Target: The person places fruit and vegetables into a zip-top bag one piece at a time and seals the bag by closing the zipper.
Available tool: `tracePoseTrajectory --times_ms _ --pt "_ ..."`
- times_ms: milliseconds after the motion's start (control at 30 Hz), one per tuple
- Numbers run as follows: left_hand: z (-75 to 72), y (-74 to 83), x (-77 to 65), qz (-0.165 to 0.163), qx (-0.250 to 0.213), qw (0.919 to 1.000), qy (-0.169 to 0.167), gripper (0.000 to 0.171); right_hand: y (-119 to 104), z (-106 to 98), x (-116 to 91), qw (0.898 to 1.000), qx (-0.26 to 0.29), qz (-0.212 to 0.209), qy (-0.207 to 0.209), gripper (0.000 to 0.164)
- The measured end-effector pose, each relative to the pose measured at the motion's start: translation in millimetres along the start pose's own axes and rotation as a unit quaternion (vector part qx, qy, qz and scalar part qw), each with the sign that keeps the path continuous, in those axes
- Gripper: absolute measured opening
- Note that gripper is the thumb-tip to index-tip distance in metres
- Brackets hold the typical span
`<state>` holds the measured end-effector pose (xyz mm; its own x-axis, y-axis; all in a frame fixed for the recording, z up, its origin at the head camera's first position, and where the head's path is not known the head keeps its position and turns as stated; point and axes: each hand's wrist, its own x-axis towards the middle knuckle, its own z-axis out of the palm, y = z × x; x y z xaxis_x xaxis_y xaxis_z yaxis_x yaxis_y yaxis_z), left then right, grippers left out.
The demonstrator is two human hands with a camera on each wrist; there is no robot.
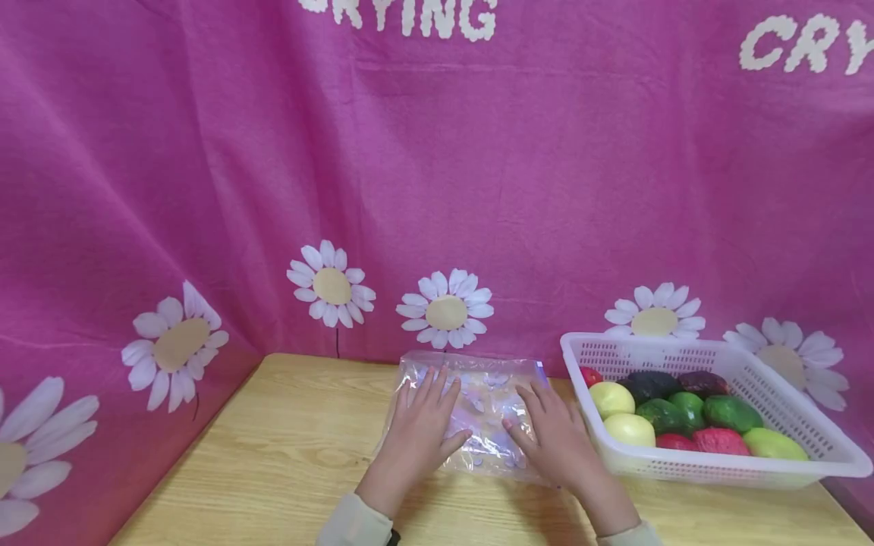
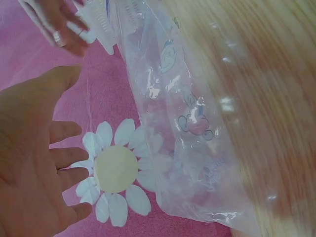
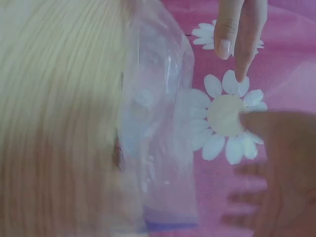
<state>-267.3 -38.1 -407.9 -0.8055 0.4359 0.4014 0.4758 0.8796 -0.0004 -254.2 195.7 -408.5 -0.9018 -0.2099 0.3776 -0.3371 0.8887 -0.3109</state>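
Note:
A clear plastic bag (image 1: pixel 478 417) with printed cartoon figures lies flat on the wooden table, shiny with reflections. A blue strip shows along one edge of the bag (image 3: pixel 163 197) in the right wrist view. My left hand (image 1: pixel 419 432) is over the bag's left part, fingers spread and pointing away from me. Over its right part is my right hand (image 1: pixel 556 440), fingers also extended. Both wrist views show a gap between the hands and the bag, and neither hand holds anything. The right hand is blurred in its own wrist view.
A white perforated plastic basket (image 1: pixel 836 447) stands to the right, holding several fruits and vegetables in green, red, pale yellow and dark purple. Behind and left of the wooden table (image 1: pixel 273 455) hangs a pink cloth (image 1: pixel 512 189) printed with daisies.

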Motion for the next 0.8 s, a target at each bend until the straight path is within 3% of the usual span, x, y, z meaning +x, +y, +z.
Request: tracePoseTrajectory --times_ms 100,267,433,533,667,733,800 --pt "0.1 0.0 1.9 -0.003 -0.011 0.9999 -0.002 0.075 9 1 2 0.997 0.057 0.06 -0.003 0.068" --pt "2.5 -1.4 3.5 -0.008 -0.025 0.9997 -0.003 0.073 23 2 2 0.978 0.136 0.157 -0.014 0.073" --pt "4.0 -3.6 3.3 -0.013 -0.044 0.9989 0.006 0.072 23 0 3 0.965 0.191 0.179 0.013 0.071" --pt "1.6 -3.6 2.4 -0.014 -0.068 0.9974 0.016 0.07 16 -2 4 0.953 0.243 0.18 0.034 0.055" --pt "-7.1 0.6 1.3 -0.009 -0.164 0.9861 0.028 0.065 0 -6 6 0.936 0.316 0.141 0.065 0.033" --pt "-13.2 4.9 2.2 -0.006 -0.227 0.9735 0.031 0.064 -11 -10 6 0.931 0.345 0.087 0.083 0.029" --pt "-19.5 10.2 4.0 -0.005 -0.287 0.9574 0.032 0.066 -21 -13 6 0.934 0.344 0.001 0.098 0.03"
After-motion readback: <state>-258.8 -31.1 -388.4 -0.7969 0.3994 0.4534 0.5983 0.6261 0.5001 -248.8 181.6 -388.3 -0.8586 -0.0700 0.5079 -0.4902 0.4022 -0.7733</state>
